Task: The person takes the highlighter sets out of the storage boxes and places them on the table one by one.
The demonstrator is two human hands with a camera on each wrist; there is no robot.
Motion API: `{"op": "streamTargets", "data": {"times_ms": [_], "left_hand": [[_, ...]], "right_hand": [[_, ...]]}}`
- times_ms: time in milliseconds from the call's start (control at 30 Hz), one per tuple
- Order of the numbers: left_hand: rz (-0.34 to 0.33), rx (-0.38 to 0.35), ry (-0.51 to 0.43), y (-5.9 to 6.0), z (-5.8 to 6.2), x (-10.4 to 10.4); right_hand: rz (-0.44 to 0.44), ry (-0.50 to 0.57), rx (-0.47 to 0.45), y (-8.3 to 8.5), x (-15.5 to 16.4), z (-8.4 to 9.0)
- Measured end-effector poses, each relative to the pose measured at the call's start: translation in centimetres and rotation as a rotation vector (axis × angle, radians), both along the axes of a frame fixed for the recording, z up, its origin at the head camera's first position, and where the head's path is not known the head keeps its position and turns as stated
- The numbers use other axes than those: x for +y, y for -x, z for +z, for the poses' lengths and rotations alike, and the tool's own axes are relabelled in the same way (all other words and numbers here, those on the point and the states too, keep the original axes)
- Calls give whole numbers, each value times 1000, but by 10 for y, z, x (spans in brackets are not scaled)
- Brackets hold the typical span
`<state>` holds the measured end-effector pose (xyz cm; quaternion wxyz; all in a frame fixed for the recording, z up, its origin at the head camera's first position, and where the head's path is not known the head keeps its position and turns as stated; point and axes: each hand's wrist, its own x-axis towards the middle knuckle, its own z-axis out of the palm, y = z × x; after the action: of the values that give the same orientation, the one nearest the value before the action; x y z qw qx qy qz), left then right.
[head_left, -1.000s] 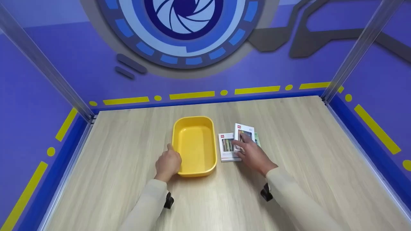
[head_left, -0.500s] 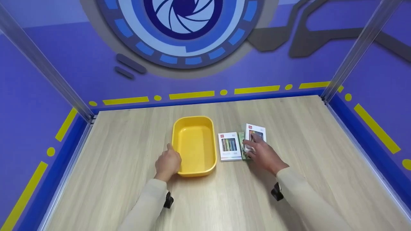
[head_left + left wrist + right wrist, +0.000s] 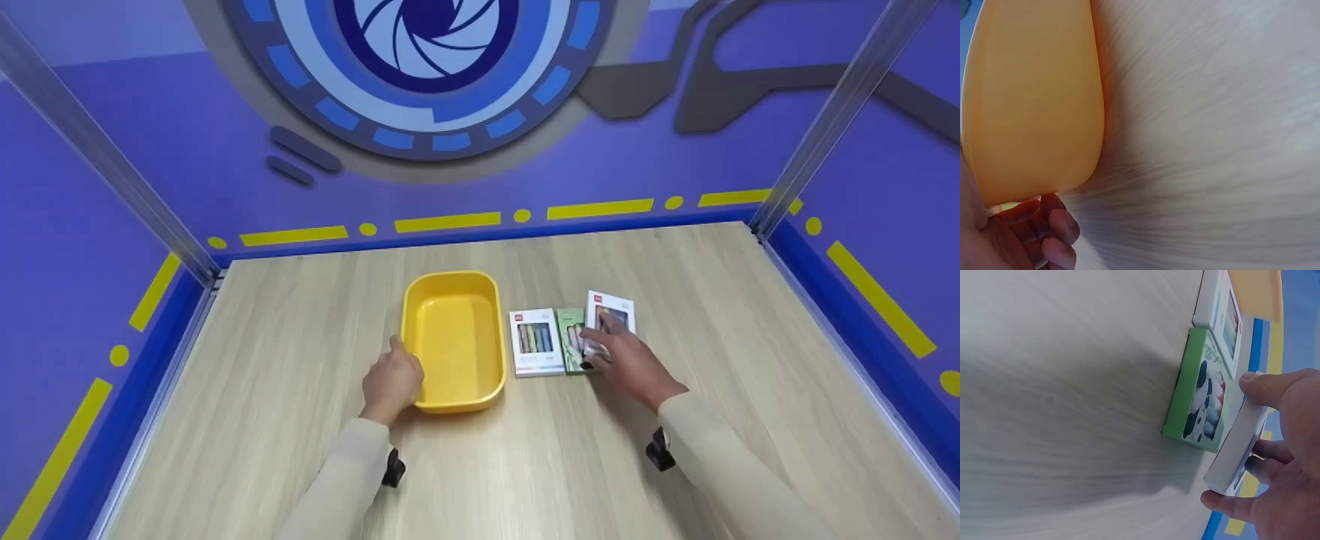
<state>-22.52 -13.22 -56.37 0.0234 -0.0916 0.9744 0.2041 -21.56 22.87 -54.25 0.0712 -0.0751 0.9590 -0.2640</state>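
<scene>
My left hand grips the near left side of a yellow plastic bin; in the left wrist view its fingers curl at the bin's wall. My right hand holds a white box of coloured sticks between thumb and fingers. That box is tilted and overlaps the right edge of a green box. A panda and pastel sticks show on the green box in the right wrist view. Left of it, a second white box of coloured sticks lies flat beside the bin.
All of this is on a light wood table. Behind stands a blue-purple printed wall, with side panels at left and right joined by metal posts.
My right hand has moved right with the held white box, away from the other white box and partly off the green box, which shows more. My left hand and the bin stay put.
</scene>
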Motion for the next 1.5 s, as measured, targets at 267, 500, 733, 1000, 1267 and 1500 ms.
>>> {"op": "streamTargets", "data": {"times_ms": [267,500,733,1000,1267,1500], "left_hand": [[-2,-17,0,1,0,0],[0,-34,4,1,-1,0],[8,-40,8,1,-1,0],[6,-39,1,1,-1,-1],[1,-54,-1,3,-2,-1],[-2,-29,-2,2,0,0]], "right_hand": [[-12,19,-24,-1,8,-5],[-7,12,-17,-2,17,-8],[-24,15,-36,0,21,-9],[-19,22,8,0,26,-14],[-62,14,-46,2,31,-15],[-57,-23,-52,3,34,-13]]}}
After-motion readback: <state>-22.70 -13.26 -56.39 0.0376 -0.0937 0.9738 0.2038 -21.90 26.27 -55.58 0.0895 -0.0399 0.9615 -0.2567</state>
